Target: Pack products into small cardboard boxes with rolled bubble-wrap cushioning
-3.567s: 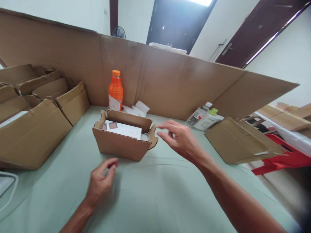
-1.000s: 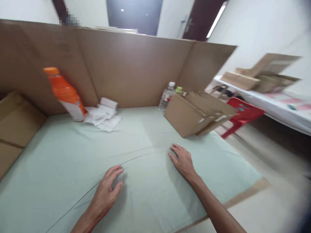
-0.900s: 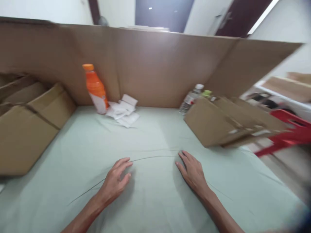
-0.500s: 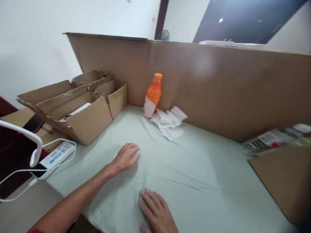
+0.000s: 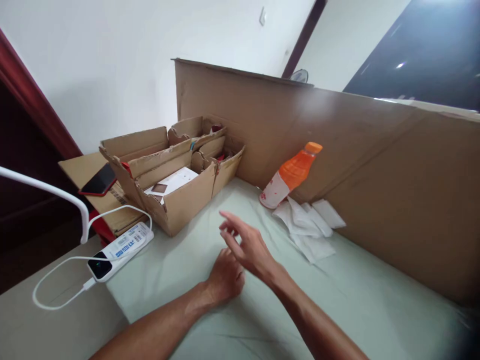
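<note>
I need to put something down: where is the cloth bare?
Bare cloth spreads right of the right arm, below the tissues; a smaller patch lies between power bank and left arm. Crowded: boxes and power bank at left, bottle beside tissues at the back, left hand and right hand mid-table.

Our pale green, cloth-covered table (image 5: pixel 367 305) carries a cluster of open cardboard boxes (image 5: pixel 191 201) — and we also see an orange bottle (image 5: pixel 288 177), white sheets (image 5: pixel 305 225) beside its base, and, leftmost, a white power bank (image 5: pixel 125 246).
</note>
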A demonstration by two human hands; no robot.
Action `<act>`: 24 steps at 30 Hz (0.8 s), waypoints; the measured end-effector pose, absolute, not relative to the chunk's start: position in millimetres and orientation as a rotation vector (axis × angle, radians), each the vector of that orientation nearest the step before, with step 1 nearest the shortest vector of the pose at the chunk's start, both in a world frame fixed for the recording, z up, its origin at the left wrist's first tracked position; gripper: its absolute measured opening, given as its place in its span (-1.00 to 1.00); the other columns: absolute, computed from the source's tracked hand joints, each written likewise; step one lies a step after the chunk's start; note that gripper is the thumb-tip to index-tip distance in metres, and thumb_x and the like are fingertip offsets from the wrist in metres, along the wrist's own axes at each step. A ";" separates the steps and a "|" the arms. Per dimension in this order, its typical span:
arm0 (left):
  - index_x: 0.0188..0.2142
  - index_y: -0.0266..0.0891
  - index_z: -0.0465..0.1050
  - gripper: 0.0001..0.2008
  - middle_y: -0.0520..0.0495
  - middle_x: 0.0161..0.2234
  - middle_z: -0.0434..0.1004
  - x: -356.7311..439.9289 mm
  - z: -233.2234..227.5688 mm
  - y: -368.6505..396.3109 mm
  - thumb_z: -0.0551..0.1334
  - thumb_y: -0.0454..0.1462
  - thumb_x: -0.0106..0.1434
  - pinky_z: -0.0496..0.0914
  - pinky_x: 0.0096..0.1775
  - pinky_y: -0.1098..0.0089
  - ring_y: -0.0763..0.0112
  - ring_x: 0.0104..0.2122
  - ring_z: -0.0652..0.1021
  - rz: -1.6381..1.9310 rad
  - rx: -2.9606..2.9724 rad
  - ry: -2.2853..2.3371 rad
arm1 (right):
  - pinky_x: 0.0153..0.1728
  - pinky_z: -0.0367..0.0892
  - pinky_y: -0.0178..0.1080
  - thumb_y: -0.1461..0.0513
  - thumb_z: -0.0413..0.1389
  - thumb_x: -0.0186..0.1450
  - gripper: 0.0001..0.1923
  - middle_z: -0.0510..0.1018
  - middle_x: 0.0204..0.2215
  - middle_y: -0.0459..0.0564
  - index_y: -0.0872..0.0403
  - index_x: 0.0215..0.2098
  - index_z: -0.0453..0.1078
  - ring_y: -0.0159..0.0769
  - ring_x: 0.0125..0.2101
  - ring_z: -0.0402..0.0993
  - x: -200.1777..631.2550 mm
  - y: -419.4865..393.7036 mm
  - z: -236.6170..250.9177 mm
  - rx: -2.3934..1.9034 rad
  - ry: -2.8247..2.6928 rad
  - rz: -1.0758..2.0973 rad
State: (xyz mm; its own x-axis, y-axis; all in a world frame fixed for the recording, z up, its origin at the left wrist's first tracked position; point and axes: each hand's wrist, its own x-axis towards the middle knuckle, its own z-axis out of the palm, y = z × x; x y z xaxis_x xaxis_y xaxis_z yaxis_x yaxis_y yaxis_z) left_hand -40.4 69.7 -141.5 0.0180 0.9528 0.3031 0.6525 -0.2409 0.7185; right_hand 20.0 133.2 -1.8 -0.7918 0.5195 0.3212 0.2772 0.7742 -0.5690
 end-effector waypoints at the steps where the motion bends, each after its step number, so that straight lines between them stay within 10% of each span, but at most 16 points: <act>1: -0.18 -0.25 0.50 -0.72 -0.26 -0.07 0.51 -40.9 -141.3 70.2 0.18 -0.38 0.08 0.35 0.02 -0.01 0.02 -0.03 0.44 1.076 1.934 1.645 | -0.17 0.44 -0.24 0.28 0.01 0.38 -0.44 0.63 -0.14 -0.02 -0.02 0.34 0.18 -0.30 -0.28 0.55 -4.5 145.9 6.4 -0.605 -2.534 0.664; 5: -0.26 -0.24 0.49 -0.77 -0.24 -0.05 0.51 -43.5 -134.1 66.3 0.19 -0.40 0.06 0.37 0.04 0.04 0.06 0.00 0.45 1.061 1.968 1.678 | -0.21 0.33 -0.23 0.35 -0.04 0.34 -0.28 0.62 -0.08 -0.02 -0.08 0.43 -0.02 -0.19 -0.19 0.54 -84.1 182.1 34.5 -0.671 -2.808 0.312; 11: -0.10 -0.23 0.50 -0.71 -0.23 -0.04 0.52 -52.1 -110.8 9.6 0.14 -0.40 0.21 0.38 0.08 0.04 0.12 0.01 0.49 1.320 1.898 1.770 | -0.31 0.23 -0.25 0.26 -0.02 0.37 -0.70 0.66 -0.18 0.06 -0.03 -0.01 0.47 -0.11 -0.19 0.55 -105.3 180.8 69.3 -0.747 -2.938 -0.055; 24: 0.29 -0.19 0.17 -0.30 -0.30 0.20 0.31 -79.7 -126.9 -92.5 0.27 -0.06 0.22 0.39 0.11 -0.08 -0.03 0.07 0.47 1.661 1.189 2.108 | -0.44 0.10 -0.25 0.36 0.02 0.38 -0.80 0.59 -0.53 -0.08 0.07 -0.35 0.44 -0.35 -0.56 0.41 123.6 32.9 51.7 -1.008 -2.665 -0.069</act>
State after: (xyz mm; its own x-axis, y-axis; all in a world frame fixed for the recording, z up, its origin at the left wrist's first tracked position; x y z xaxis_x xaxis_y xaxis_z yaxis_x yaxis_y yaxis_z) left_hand -79.7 -92.5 -126.9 -0.6541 0.6918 0.3059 0.4593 0.0419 0.8873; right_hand 123.6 32.9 51.7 -0.7130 0.6406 0.2851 0.6545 0.7539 -0.0573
